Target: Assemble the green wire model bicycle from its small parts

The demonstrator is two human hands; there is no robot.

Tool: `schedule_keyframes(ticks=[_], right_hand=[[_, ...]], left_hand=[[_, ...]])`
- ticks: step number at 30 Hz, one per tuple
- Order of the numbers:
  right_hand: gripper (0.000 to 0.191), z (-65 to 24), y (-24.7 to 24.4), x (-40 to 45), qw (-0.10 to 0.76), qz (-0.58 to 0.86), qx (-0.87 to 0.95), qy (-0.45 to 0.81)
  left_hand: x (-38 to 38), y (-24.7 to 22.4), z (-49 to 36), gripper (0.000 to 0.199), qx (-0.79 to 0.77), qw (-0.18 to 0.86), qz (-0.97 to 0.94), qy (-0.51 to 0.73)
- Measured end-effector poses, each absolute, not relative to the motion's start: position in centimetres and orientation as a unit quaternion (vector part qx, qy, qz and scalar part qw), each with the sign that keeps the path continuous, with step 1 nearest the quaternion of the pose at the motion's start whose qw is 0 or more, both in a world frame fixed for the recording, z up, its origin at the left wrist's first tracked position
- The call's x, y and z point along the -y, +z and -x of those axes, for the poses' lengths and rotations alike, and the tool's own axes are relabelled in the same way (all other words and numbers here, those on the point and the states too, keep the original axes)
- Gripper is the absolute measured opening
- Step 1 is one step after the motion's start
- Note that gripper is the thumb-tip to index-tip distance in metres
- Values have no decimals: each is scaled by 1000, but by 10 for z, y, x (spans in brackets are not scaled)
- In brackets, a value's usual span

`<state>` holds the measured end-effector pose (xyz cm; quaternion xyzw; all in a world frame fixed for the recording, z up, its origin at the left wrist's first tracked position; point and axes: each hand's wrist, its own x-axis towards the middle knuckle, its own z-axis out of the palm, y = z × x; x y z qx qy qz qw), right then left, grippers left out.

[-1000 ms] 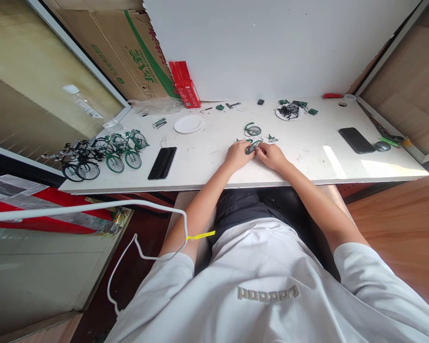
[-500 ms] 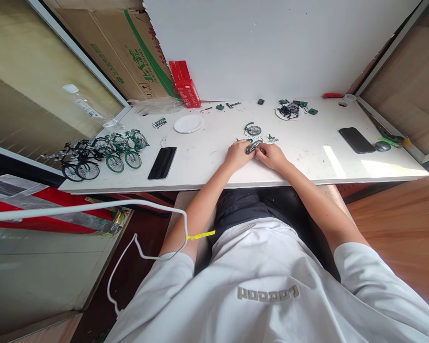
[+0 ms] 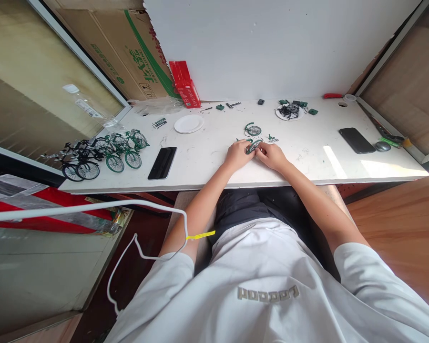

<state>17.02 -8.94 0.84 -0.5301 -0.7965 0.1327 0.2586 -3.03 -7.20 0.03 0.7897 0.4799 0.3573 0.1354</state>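
Near the middle of the white table, my left hand [image 3: 238, 155] is closed on a small wheel with a green fender [image 3: 253, 146]. My right hand [image 3: 270, 156] touches the right side of that wheel with its fingers pressed together; the fingertips are too small to read clearly. Just beyond the hands lies another wheel with a curved green part [image 3: 253, 130]. Small green and silver pieces [image 3: 272, 138] rest to its right. Several finished-looking miniature bicycles, green [image 3: 123, 150] and black [image 3: 81, 162], stand at the table's left end.
A phone [image 3: 162, 163] and a white plate [image 3: 188, 124] are on the left. A plate of black parts [image 3: 289, 112], green blocks and a second phone [image 3: 356, 140] are on the right. A red box [image 3: 189, 93] stands behind. A white cable [image 3: 136, 203] crosses the lower left.
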Motion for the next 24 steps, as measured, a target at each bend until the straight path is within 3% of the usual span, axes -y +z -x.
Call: schedule_keyframes(ticks=[6, 16, 24], right_hand=[[38, -171, 7, 88, 240, 534, 800, 130], [28, -172, 7, 88, 258, 529, 797, 134], [35, -171, 9, 88, 236, 532, 802, 134]], left_hand=[[73, 1, 30, 28, -478, 133, -791, 359], [72, 1, 30, 23, -477, 147, -786, 366], [73, 0, 29, 18, -476, 152, -784, 368]])
